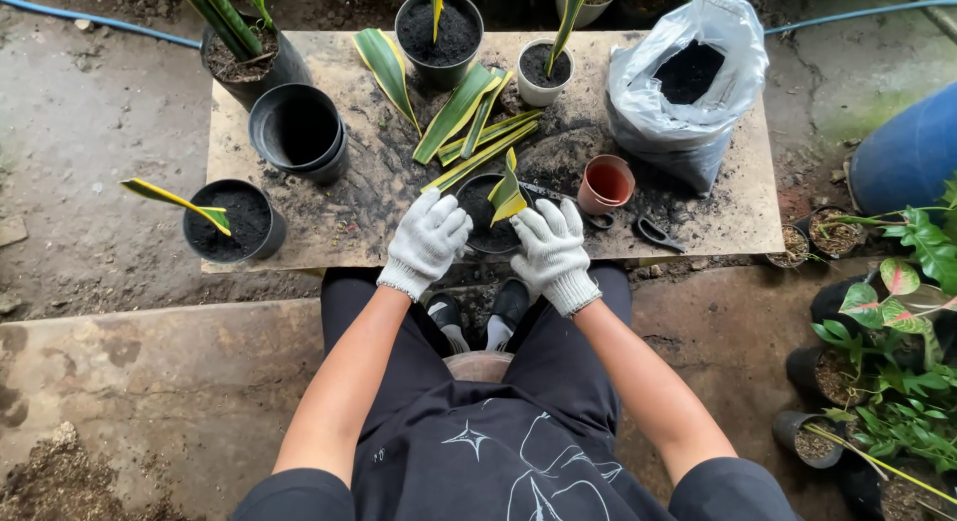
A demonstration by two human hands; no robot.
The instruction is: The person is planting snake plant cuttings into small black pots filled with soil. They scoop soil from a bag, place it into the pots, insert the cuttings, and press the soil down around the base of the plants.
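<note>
At the lower centre of the frame, a small black pot (485,214) of dark soil is cupped between two white-gloved hands on a soil-strewn wooden board (299,237). The left hand (427,239) is pressed against the pot's left rim with fingers curved; the right hand (551,250) is curled against the right rim. A short yellow-edged snake plant cutting (506,190) is seen standing in the soil between them. The pot is judged light and slightly flexible, best gripped low on its walls; the leaf looks stiff but easily toppled in loose soil. Loose leaf cuttings (469,127) are laid at upper centre, a terracotta-coloured pot (606,183) just right, and an open plastic bag of soil (688,92) at upper right.
</note>
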